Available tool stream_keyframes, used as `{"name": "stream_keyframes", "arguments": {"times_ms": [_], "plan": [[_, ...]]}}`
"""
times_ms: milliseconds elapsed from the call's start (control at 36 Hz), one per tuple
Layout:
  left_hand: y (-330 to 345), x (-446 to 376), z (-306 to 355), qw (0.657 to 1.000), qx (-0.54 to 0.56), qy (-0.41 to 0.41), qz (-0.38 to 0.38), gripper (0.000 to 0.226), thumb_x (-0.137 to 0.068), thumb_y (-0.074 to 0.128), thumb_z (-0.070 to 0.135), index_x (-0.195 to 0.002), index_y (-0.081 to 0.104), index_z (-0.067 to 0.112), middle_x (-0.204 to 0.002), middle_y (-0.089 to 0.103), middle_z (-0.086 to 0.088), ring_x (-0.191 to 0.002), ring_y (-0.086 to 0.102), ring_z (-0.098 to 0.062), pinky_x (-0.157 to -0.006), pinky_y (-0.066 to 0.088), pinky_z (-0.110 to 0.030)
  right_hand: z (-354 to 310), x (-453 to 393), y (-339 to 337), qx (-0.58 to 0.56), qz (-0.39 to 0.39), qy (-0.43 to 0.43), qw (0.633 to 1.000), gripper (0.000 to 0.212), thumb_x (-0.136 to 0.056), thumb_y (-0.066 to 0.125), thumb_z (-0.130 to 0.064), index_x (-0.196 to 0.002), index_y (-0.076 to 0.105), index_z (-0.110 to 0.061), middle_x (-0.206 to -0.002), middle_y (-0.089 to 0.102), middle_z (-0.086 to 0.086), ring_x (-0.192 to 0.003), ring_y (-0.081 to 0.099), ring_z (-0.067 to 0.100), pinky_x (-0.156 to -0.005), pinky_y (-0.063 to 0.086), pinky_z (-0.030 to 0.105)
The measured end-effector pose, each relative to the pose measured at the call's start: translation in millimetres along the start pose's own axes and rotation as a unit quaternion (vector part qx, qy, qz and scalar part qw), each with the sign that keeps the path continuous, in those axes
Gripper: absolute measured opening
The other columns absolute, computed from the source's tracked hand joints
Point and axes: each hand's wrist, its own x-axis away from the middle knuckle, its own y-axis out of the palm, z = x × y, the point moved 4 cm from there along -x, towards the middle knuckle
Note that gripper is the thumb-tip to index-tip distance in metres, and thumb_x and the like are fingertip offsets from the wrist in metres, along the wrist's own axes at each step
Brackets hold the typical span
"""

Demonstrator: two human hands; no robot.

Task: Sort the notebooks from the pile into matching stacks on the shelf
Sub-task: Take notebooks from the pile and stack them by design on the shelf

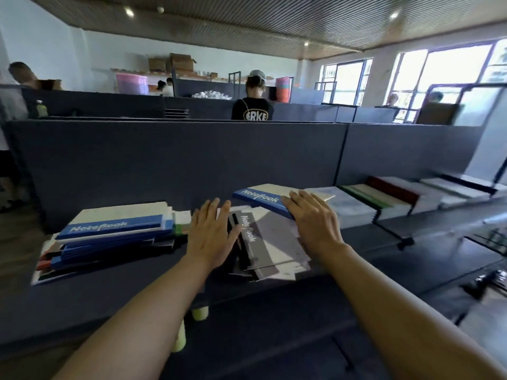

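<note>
A pile of notebooks lies on the table at the left of the frame. Right of it, at centre, lies a second stack, with the left hand and right hand over it. A row of stacks runs along the shelf toward the right edge. A partition stands behind everything.
</note>
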Motion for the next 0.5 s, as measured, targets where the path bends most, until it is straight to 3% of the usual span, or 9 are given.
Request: {"name": "stream_keyframes", "arguments": {"times_ms": [111, 167, 278, 389, 500], "plan": [[16, -1, 69, 0.999, 0.018, 0.036, 0.012, 0.062, -0.097, 0.039, 0.049, -0.147, 0.034, 0.012, -0.153, 0.033, -0.013, -0.142, 0.027, -0.033, -0.114, 0.022, -0.048, 62, 38, -21, 0.028, 0.018, 0.021, 0.999, 0.056, -0.053, 0.085, 0.005, -0.107, 0.071, -0.004, -0.109, 0.069, 0.016, -0.099, 0.067, 0.035, -0.084, 0.054, 0.046], [23, -2, 106, 0.998, 0.028, 0.051, 0.025, 0.063, -0.095, 0.036, 0.052, -0.142, 0.044, 0.01, -0.147, 0.042, -0.015, -0.136, 0.038, -0.036, -0.109, 0.031, -0.052, 94, 59, -33, 0.035, 0.028, 0.04, 0.998, 0.059, -0.051, 0.084, 0.009, -0.107, 0.071, -0.005, -0.111, 0.069, 0.014, -0.101, 0.067, 0.033, -0.087, 0.053, 0.045], [44, -1, 180, 0.996, 0.057, 0.068, 0.011, 0.07, -0.093, 0.025, 0.058, -0.141, 0.045, 0.011, -0.147, 0.042, -0.015, -0.137, 0.036, -0.037, -0.112, 0.025, -0.05, 158, 102, -55, 0.036, 0.044, 0.068, 0.996, 0.064, -0.047, 0.083, 0.013, -0.107, 0.072, -0.005, -0.109, 0.07, 0.014, -0.097, 0.069, 0.032, -0.081, 0.055, 0.045], [61, -5, 250, 0.996, 0.026, 0.081, -0.024, 0.067, -0.097, 0.026, 0.057, -0.152, 0.022, 0.019, -0.157, 0.022, -0.006, -0.143, 0.019, -0.029, -0.117, 0.012, -0.043, 219, 140, -67, 0.051, 0.025, 0.098, 0.994, 0.072, -0.043, 0.089, 0.008, -0.111, 0.071, -0.008, -0.11, 0.07, 0.013, -0.097, 0.069, 0.031, -0.08, 0.055, 0.046], [75, -9, 316, 0.992, 0.033, 0.109, -0.049, 0.065, -0.099, 0.026, 0.054, -0.153, 0.012, 0.02, -0.16, 0.011, -0.005, -0.147, 0.006, -0.026, -0.119, 0.004, -0.042, 269, 172, -83, 0.059, 0.047, 0.107, 0.991, 0.069, -0.042, 0.084, 0.018, -0.107, 0.071, -0.003, -0.106, 0.071, 0.016, -0.092, 0.07, 0.036, -0.075, 0.054, 0.051]]}}
